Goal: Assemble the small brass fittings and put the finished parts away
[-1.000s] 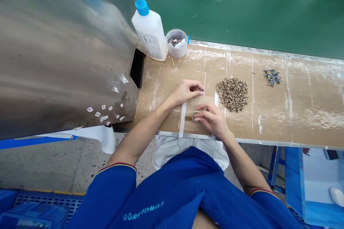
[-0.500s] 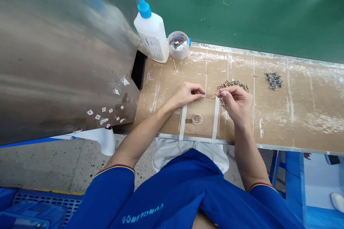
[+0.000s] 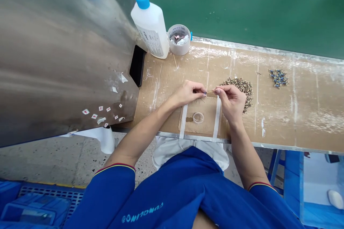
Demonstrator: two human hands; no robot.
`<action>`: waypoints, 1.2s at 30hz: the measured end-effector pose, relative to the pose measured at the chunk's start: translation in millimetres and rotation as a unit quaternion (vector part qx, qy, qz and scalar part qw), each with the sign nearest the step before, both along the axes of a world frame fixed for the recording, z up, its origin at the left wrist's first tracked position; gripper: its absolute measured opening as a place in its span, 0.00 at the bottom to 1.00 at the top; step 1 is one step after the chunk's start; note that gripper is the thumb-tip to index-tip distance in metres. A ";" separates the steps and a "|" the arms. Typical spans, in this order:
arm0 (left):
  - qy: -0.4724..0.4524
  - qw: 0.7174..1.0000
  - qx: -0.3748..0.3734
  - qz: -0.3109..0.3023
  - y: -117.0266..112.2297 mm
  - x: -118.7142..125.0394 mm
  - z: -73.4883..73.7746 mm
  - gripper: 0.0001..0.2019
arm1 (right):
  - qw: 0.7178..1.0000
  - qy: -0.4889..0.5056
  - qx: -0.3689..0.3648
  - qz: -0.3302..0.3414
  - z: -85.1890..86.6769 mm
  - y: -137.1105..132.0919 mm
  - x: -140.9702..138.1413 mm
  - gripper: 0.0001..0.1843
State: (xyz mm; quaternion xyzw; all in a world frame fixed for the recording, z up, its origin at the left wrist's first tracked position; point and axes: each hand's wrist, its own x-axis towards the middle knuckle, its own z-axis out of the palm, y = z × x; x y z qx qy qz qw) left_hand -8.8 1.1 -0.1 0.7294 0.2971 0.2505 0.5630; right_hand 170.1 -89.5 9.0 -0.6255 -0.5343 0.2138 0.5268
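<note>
Right fingers (image 3: 218,91) pinched shut on a thin wooden stick (image 3: 211,91), its tip at the left fingers (image 3: 203,92), closed on something too small to tell. Small brass parts (image 3: 244,89) at 2 o'clock, a sizeable heap left; clear ring (image 3: 198,117) at 6 o'clock on taped cardboard (image 3: 206,109).

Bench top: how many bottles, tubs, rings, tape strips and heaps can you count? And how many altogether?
Squeeze bottle: 1
Round white tub: 1
Clear ring: 1
White tape strips: 2
Brass-coloured heap: 1
Blue heap: 1
Total: 7
</note>
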 end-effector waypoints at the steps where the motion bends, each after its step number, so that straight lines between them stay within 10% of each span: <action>1: 0.001 1.000 0.001 0.000 0.0 -0.2 0.1 0.03 | 1.000 -0.004 0.001 0.000 -0.1 0.0 -0.3 0.23; 36: -0.022 0.999 -0.022 -0.017 1.2 -2.1 4.4 0.03 | 0.998 -0.022 0.053 0.038 19.5 -5.6 2.0 0.18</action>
